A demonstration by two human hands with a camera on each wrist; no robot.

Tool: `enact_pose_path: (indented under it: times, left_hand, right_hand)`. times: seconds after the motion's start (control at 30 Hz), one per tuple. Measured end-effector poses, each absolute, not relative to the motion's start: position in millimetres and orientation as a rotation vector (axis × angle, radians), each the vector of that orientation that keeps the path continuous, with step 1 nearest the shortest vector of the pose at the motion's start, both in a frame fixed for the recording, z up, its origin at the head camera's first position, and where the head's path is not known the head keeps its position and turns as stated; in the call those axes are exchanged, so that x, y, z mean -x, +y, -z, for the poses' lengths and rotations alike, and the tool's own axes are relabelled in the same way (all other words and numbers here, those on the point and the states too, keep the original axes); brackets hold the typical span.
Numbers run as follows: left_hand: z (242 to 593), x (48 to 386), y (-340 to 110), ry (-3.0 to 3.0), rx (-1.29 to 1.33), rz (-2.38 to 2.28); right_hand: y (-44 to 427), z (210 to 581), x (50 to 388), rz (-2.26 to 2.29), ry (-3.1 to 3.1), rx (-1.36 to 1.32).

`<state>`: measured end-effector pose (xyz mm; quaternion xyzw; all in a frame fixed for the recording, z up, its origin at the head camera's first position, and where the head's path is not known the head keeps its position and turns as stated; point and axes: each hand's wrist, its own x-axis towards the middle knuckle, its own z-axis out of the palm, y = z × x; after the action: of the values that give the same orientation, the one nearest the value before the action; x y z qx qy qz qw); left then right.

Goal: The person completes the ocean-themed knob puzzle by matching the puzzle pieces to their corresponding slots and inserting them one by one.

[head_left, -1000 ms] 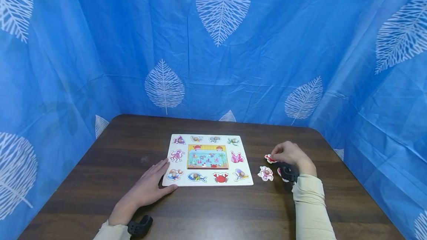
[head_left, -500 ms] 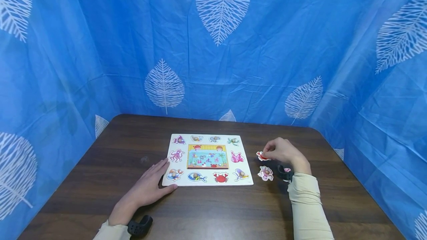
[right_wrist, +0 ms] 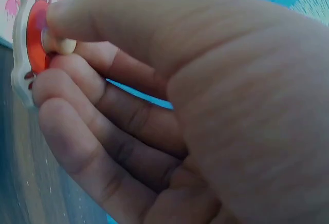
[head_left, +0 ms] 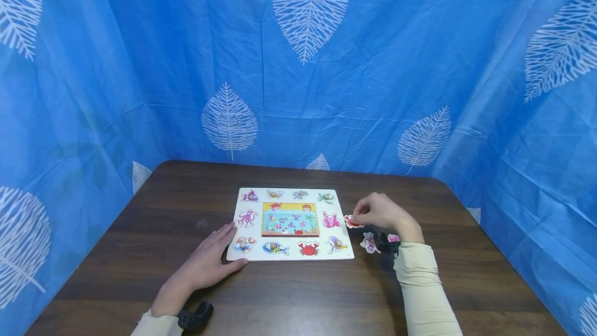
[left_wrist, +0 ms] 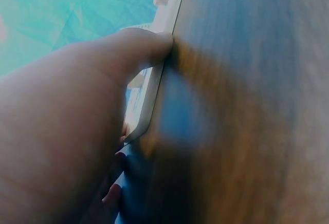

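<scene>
My right hand (head_left: 389, 214) pinches the wooden knob (right_wrist: 67, 45) of a red crab puzzle piece (head_left: 351, 222), holding it at the right edge of a white peg puzzle board (head_left: 345, 256). In the right wrist view the crab piece (right_wrist: 35, 39) stands tilted on edge between thumb and fingers. My left hand (head_left: 205, 263) rests at the board's near left corner, fingers extended along its side. The left wrist view has the thumb (left_wrist: 139, 49) against the board's edge. On the board, the red crab picture (head_left: 309, 249), pink octopus picture (head_left: 247, 218) and pink coral-like picture (head_left: 331, 220) show no knob.
A pink octopus-like piece (head_left: 368, 242) lies right of the board, below my right hand. Another pink piece (head_left: 394, 238) is partly hidden by the black wristband (head_left: 386, 243). Blue leaf-patterned cloth (head_left: 303, 134) hangs around the dark wooden table (head_left: 289, 299).
My right hand has carried the crab piece leftward from beside the loose pieces to the board's right edge. The left hand and the board have stayed still.
</scene>
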<state>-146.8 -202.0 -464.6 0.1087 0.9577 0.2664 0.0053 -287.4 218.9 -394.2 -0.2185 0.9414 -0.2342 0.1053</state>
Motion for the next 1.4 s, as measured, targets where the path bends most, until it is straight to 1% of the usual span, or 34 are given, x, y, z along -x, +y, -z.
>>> enact_pose_path:
  times: [0.27,0.83,1.4]
  left_hand:
    - [467,148,-203,2.993,-0.333,-0.840]
    - [466,149,-203,2.990,-0.330,-0.834]
    - [466,150,-204,2.984,-0.330,-0.837]
  right_hand:
    - [204,398,287,0.689,2.712,0.799]
    - [161,412,282,0.650,2.584,0.905]
    - [130,422,274,0.629,2.481,1.074]
